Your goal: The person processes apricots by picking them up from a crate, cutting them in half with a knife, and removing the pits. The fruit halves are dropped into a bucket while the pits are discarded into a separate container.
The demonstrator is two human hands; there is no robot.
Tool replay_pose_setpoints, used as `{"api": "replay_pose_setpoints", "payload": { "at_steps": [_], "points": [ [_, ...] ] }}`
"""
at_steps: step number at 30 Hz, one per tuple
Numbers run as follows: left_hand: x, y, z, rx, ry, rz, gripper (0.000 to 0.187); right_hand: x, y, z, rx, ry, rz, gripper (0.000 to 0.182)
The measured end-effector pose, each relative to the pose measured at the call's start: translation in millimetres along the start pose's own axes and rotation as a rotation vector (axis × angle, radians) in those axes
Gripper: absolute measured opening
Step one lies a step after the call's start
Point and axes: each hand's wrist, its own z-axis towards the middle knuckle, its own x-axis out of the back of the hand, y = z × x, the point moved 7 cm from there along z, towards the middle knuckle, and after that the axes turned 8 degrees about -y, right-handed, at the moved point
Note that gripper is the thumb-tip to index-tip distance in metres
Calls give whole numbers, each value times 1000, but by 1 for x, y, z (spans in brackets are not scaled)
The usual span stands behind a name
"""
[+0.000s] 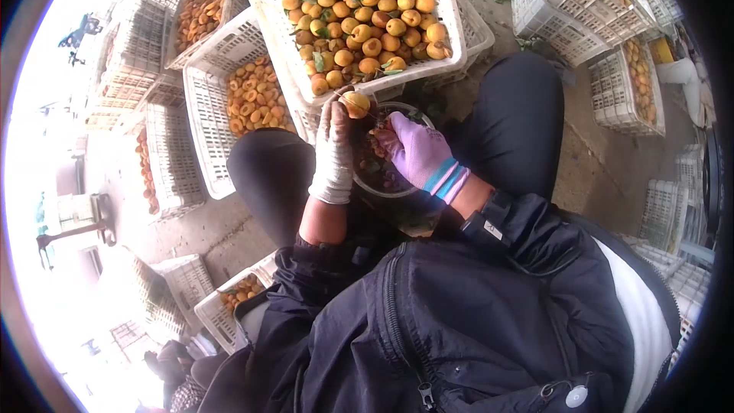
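In a white glove, my left hand [332, 157] is closed on an orange-yellow apricot [355, 104] with its fingertips. My right hand [419, 151], in a purple glove with blue cuff stripes, is closed just to the right of the apricot; whatever its fingers grip is hidden. Below both hands, between my knees, stands a round bucket [388, 192] with dark reddish bits inside, partly covered by the gloves. Right in front of me is a white crate [451, 15] piled with whole apricots [359, 11] and a few green leaves.
A white crate [200, 107] of halved apricots [258, 95] stands beside my left knee. More fruit crates are stacked at the left [141, 46] and the upper right [562, 11]. Another crate [218, 313] with fruit lies at lower left. Concrete floor [589, 176] shows at right.
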Motion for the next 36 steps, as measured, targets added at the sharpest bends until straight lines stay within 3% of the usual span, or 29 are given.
{"api": "replay_pose_setpoints", "payload": {
  "at_steps": [7,9,13,14,16,19,21,23,25,27,28,29,31,32,36],
  "points": [
    [-11,18,-6,-168,25,176,48,-3,1,1,5,-9,-8,27],
    [1,-5,-4,-30,45,14,64,-2,-4,2,26,6,-22,27],
    [-2,-18,-1,-47,35,-223,56,-4,-3,4,30,6,-24,26],
    [-3,-18,-4,-45,35,-223,56,-3,-2,3,28,5,-23,26],
    [-27,14,-10,-94,-64,128,41,5,-6,2,37,25,7,26],
    [-25,4,-7,-26,-99,31,42,6,-6,3,-17,7,-38,24],
    [-19,0,-11,-7,-55,129,41,5,-7,3,9,26,-36,24],
    [-15,-17,-10,67,-48,-96,43,4,-7,3,36,49,-33,24],
    [-26,-5,-10,32,-29,-97,50,1,-8,5,98,48,-11,23],
    [-33,-7,-9,60,-43,-447,57,-2,-6,4,106,53,-55,21],
    [-28,-14,-7,101,7,-397,69,-3,-6,4,146,71,-70,21],
    [-27,-16,-7,101,7,-398,69,-5,-6,4,187,88,-85,20],
    [-32,-10,-7,104,25,-640,78,-8,-5,1,173,68,-92,20],
    [-28,-10,-4,69,34,-495,88,-10,-4,-1,162,47,-100,19],
    [-28,-7,-2,71,112,-634,92,-13,-3,-6,125,-12,-176,17]
  ]
}}
